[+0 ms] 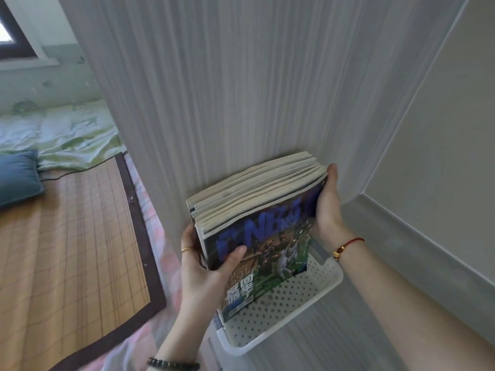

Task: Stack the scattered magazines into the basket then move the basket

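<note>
A thick stack of magazines (257,207) stands on edge, its lower end inside a white perforated plastic basket (270,314). The front cover is blue and green with sports players. My left hand (206,266) grips the stack's near left corner, thumb across the cover and fingers round the back. My right hand (328,199) holds the stack's far right edge, fingers hidden behind the magazines. The basket sits on a grey striped surface in a corner.
A grey striped panel (214,89) rises right behind the basket, and a plain grey wall with a ledge (401,236) closes the right side. To the left lies a bed with a bamboo mat (67,250), a blue pillow (18,178) and a green sheet.
</note>
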Demonstrator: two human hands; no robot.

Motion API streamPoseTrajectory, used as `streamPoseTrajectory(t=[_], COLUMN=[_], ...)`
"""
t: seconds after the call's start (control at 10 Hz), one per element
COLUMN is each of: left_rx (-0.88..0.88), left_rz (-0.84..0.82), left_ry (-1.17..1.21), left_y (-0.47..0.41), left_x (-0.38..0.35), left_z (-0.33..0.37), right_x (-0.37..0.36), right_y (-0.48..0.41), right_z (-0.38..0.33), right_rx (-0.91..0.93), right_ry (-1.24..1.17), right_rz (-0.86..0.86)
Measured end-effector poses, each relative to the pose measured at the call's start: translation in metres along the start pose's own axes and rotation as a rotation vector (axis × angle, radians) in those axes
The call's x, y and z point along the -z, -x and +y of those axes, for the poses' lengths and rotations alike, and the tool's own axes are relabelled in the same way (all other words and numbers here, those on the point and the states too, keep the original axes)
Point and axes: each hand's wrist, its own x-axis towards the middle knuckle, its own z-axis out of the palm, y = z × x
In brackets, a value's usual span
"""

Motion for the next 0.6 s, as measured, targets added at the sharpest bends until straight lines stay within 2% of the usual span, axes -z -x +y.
streamPoseTrajectory(t=[0.2, 0.3, 0.5, 0.6], left_rx=[-0.108, -0.04, -0.063, -0.027], left_rz=[0.035, 0.058, 0.168, 0.108], left_ry=[-0.019, 0.025, -0.21, -0.188], left_y=[0.006, -0.002, -0.006, -0.009], left_x=[-0.001, -0.008, -0.018, -0.009], left_z=[0.025, 0.037, 0.049, 0.057], right_x=[-0.001, -0.003, -0.013, -0.005], right_y=[0.005, 0.004, 0.014, 0.024], right_z=[-0.021, -0.029, -0.039, -0.059], right_rx=[0.088, 0.094, 0.079, 0.078], right_ry=[0.188, 0.223, 0.325, 0.343], right_rz=[-0.059, -0.069, -0.081, 0.016])
